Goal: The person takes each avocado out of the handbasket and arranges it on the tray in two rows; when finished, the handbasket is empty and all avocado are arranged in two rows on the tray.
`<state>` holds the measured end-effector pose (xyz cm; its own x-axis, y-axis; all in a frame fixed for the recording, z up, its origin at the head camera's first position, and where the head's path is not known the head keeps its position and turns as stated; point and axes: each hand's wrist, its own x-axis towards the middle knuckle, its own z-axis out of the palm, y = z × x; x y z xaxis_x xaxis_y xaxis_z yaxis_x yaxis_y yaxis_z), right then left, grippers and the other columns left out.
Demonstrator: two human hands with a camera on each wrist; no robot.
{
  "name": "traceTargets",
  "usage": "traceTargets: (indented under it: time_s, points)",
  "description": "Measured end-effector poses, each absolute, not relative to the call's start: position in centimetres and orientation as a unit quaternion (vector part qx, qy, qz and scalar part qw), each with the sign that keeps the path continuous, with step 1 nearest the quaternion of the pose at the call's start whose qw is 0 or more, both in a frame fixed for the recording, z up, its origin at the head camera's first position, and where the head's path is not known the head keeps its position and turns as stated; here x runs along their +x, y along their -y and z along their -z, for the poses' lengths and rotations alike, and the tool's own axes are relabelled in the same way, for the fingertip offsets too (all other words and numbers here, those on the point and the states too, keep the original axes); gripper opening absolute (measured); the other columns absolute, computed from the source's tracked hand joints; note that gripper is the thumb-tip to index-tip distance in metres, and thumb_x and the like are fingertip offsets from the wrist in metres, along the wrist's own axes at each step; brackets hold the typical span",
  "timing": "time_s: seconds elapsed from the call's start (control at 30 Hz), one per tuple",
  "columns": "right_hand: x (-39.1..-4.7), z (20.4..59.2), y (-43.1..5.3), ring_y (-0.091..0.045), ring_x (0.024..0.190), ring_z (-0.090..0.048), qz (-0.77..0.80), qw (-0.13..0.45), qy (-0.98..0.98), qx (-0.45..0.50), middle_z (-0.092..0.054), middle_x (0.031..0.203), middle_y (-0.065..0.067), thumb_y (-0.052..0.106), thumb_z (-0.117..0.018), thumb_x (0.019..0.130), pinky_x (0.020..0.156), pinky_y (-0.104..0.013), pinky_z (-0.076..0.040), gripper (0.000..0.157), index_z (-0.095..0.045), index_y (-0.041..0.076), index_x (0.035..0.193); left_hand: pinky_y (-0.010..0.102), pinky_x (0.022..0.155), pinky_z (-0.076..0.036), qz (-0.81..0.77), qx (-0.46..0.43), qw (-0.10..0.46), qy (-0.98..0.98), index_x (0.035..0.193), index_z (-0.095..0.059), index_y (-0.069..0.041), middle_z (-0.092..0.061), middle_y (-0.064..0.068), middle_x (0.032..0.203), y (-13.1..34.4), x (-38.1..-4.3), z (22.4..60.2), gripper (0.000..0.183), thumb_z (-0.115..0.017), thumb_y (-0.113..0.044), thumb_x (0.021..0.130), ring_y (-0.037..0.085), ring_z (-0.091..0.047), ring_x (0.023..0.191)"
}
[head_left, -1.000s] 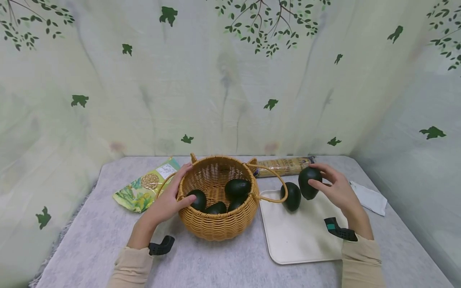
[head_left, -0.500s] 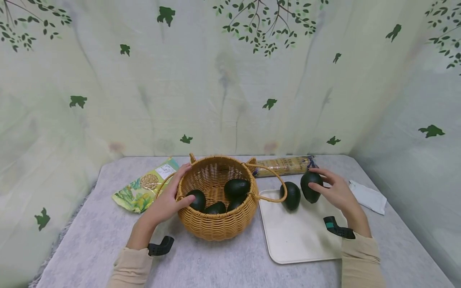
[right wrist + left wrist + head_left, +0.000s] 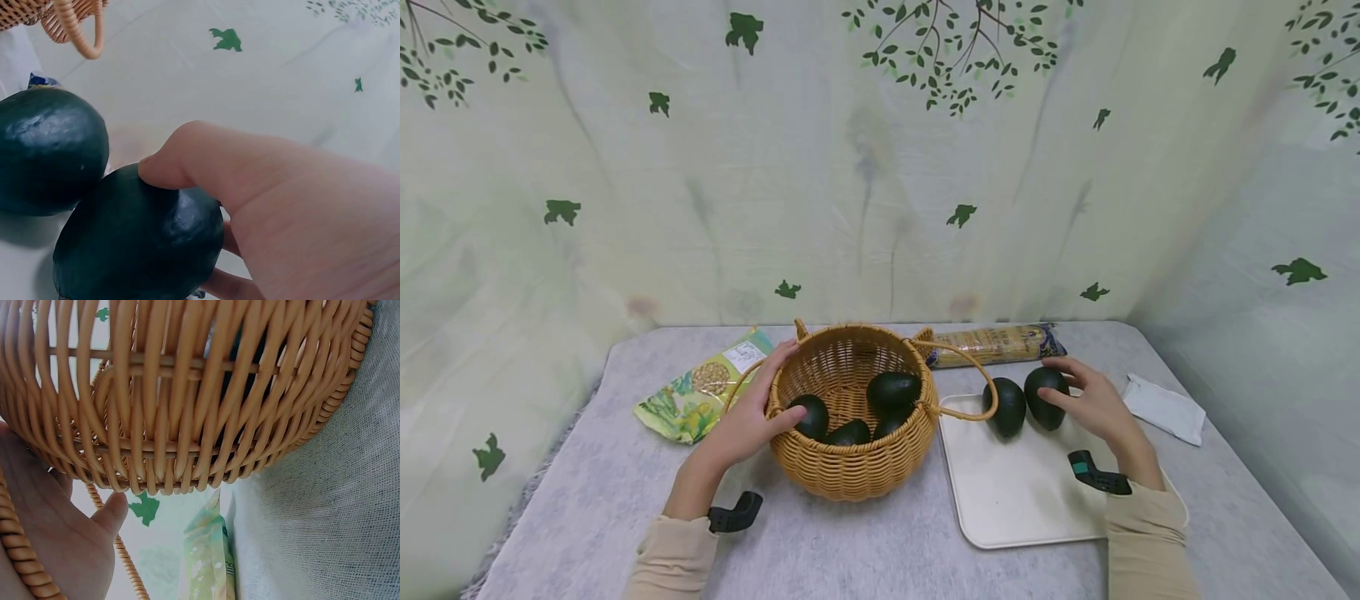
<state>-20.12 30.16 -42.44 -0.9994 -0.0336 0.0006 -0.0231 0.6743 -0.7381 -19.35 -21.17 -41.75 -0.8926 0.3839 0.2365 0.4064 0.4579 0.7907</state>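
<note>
My right hand [image 3: 1096,407] grips a dark green avocado [image 3: 1047,400], thumb on the near side and fingers behind it, over the back of the white tray [image 3: 1030,508]. Just left of it, a second avocado [image 3: 1007,408] lies on the tray. In the right wrist view the held avocado [image 3: 144,237] appears to touch its neighbour [image 3: 53,150]. My left hand [image 3: 747,417] holds the left side of a wicker basket [image 3: 850,475], with the thumb over the rim. Several avocados lie inside it, one of them [image 3: 893,392] towards the right.
Behind the basket's left side lies a green and yellow bag [image 3: 707,383]. A long packet of noodles [image 3: 992,346] lies along the back edge. The basket's loop handle [image 3: 981,367] sticks out over the tray's left corner. A white packet [image 3: 1165,408] lies at the right.
The avocado in my right hand has come down towards the tray, beside the other avocado. My left hand and the basket have stayed in place.
</note>
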Motion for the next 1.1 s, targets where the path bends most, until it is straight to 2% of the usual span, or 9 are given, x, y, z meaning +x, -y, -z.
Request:
traceTargets:
  time_s: [0.23, 0.77, 1.1]
  points:
    - [-20.34, 43.06, -30.13, -0.055, 0.139, -0.043, 0.397, 0.013, -0.917, -0.013, -0.041, 0.157, -0.027, 0.033, -0.072, 0.097, 0.106, -0.072, -0.04, 0.063, -0.049, 0.009, 0.151, 0.069, 0.111, -0.037, 0.465, -0.233, 0.013, 0.854, 0.166, -0.016, -0.027, -0.013, 0.0, 0.173, 21.08, -19.42, 41.79, 0.09, -0.07, -0.029, 0.094, 0.041, -0.025, 0.154]
    - [-20.68, 43.16, -29.6, -0.054, 0.138, -0.045, 0.38, 0.029, -0.924, -0.029, -0.043, 0.157, -0.025, 0.047, -0.069, 0.098, 0.106, -0.069, -0.042, 0.069, -0.048, 0.008, 0.151, 0.071, 0.111, -0.036, 0.465, -0.235, 0.015, 0.853, 0.166, -0.015, -0.03, -0.012, 0.001, 0.173, 21.09, -19.49, 41.84, 0.09, -0.069, -0.028, 0.094, 0.042, -0.022, 0.154]
    - [-20.52, 43.13, -29.75, -0.053, 0.139, -0.044, 0.373, 0.026, -0.927, -0.027, -0.043, 0.157, -0.026, 0.046, -0.065, 0.1, 0.107, -0.068, -0.042, 0.066, -0.048, 0.008, 0.152, 0.072, 0.111, -0.036, 0.467, -0.235, 0.012, 0.853, 0.166, -0.015, -0.03, -0.012, 0.002, 0.173, 21.05, -19.39, 41.71, 0.089, -0.069, -0.026, 0.095, 0.044, -0.023, 0.154]
